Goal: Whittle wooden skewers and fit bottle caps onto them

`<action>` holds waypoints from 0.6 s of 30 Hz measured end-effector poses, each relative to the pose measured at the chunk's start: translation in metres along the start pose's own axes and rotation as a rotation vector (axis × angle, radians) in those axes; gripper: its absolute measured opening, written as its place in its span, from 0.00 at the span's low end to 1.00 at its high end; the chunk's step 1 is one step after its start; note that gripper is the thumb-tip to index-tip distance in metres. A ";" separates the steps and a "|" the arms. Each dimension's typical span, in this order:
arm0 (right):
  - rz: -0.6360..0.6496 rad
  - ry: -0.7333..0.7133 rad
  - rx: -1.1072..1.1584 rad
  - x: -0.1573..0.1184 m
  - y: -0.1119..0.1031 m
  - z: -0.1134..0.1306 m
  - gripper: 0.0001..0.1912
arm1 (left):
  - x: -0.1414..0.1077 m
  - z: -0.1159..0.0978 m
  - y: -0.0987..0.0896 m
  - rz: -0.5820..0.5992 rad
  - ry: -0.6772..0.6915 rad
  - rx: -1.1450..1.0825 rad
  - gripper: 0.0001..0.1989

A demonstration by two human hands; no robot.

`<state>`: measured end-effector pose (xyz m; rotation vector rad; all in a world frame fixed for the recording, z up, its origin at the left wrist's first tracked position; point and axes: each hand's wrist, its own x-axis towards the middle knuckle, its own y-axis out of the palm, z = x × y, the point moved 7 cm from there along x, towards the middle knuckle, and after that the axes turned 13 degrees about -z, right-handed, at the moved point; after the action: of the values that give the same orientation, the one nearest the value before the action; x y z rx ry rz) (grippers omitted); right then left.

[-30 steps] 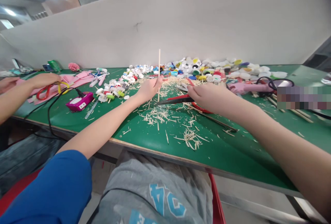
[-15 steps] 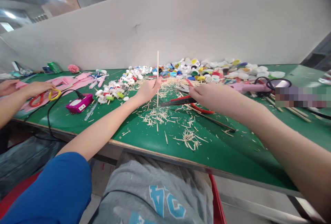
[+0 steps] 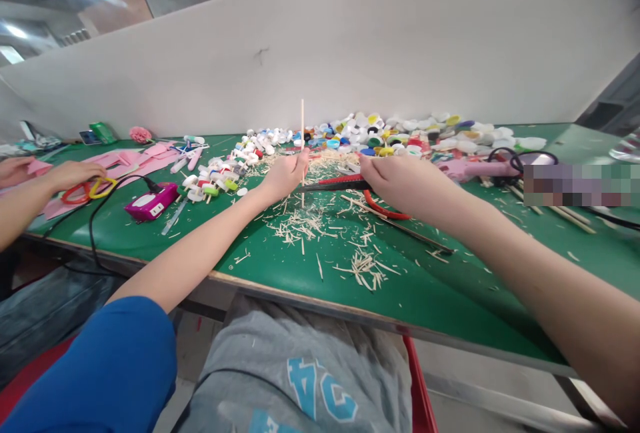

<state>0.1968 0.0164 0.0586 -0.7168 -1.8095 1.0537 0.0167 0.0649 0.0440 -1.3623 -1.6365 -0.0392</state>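
Observation:
A thin wooden stick (image 3: 302, 119) stands upright in my left hand (image 3: 284, 176), whose fingers are closed around its middle. The stick's lower end shows below the hand, over the shavings. My right hand (image 3: 393, 176) is closed on the handle of a red and black utility knife (image 3: 340, 183). Its dark blade points left and meets or crosses the stick just below my left fingers; whether it touches is hard to tell. Pale wood shavings (image 3: 300, 227) lie beneath both hands on the green table (image 3: 280, 273). A red-handled tool (image 3: 385, 209) lies under my right hand.
Plastic bottle caps (image 3: 390, 133) are heaped along the white partition (image 3: 320, 46). Capped sticks (image 3: 210, 179) and a magenta power socket (image 3: 151, 202) lie to the left. Another person's hand (image 3: 77, 176) is on scissors (image 3: 103, 187) at far left. A pink glue gun (image 3: 480, 168) lies right.
The knife in my right hand has risen and its blade is closer to my left fingers. My left hand keeps the stick upright in nearly the same spot.

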 end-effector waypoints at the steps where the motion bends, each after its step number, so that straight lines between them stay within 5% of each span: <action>1: 0.006 -0.017 -0.007 0.000 0.003 0.000 0.27 | 0.000 0.000 0.000 0.002 0.000 -0.004 0.30; 12: 0.102 -0.329 -0.113 -0.011 0.033 0.014 0.21 | 0.000 0.003 -0.003 -0.036 -0.006 -0.037 0.31; 18: 0.106 -0.322 -0.095 -0.006 0.021 0.017 0.17 | 0.001 0.001 -0.002 -0.042 0.027 -0.076 0.32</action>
<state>0.1849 0.0152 0.0342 -0.7386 -2.1274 1.2142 0.0144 0.0654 0.0446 -1.3790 -1.6550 -0.1453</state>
